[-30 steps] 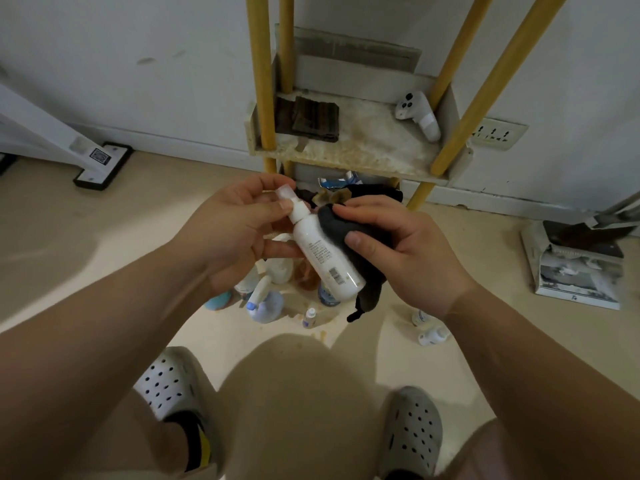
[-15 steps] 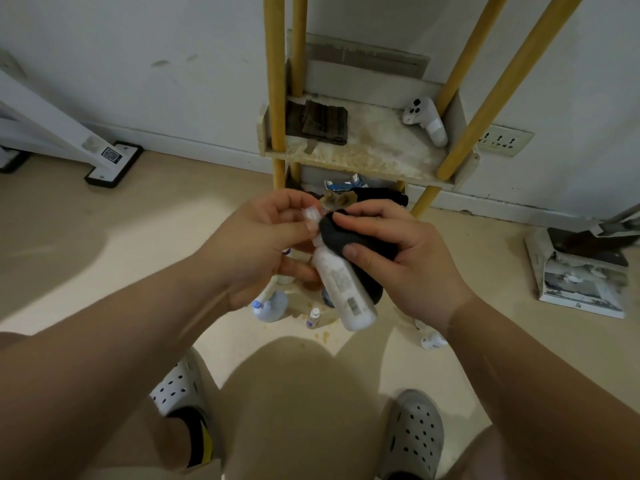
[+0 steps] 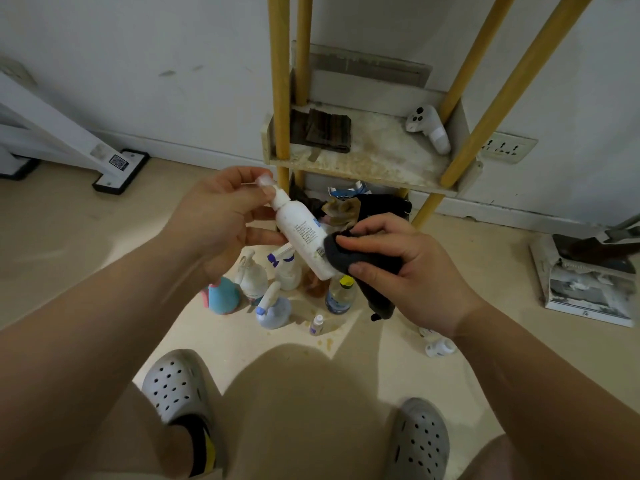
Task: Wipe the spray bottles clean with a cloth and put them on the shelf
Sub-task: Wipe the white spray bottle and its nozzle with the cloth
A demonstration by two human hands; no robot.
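Note:
My left hand (image 3: 221,216) holds a white spray bottle (image 3: 301,233) by its neck and nozzle, tilted with its base pointing down to the right. My right hand (image 3: 398,268) grips a dark grey cloth (image 3: 349,258) wrapped against the bottle's lower end. Several other spray bottles (image 3: 273,289) stand in a cluster on the floor under my hands. The shelf (image 3: 374,157), stained white with yellow poles, stands against the wall just beyond.
On the shelf lie a dark folded cloth (image 3: 322,131) and a white controller (image 3: 429,131). Small white bottles (image 3: 438,346) lie on the floor at the right. A torn box (image 3: 588,289) sits far right, a white stand base (image 3: 121,166) at left. My feet in grey clogs (image 3: 176,386) are below.
The cloth in my right hand slid from the bottle's upper part down to its base. The bottle's label side is now uncovered. The view shifted slightly, showing more floor bottles.

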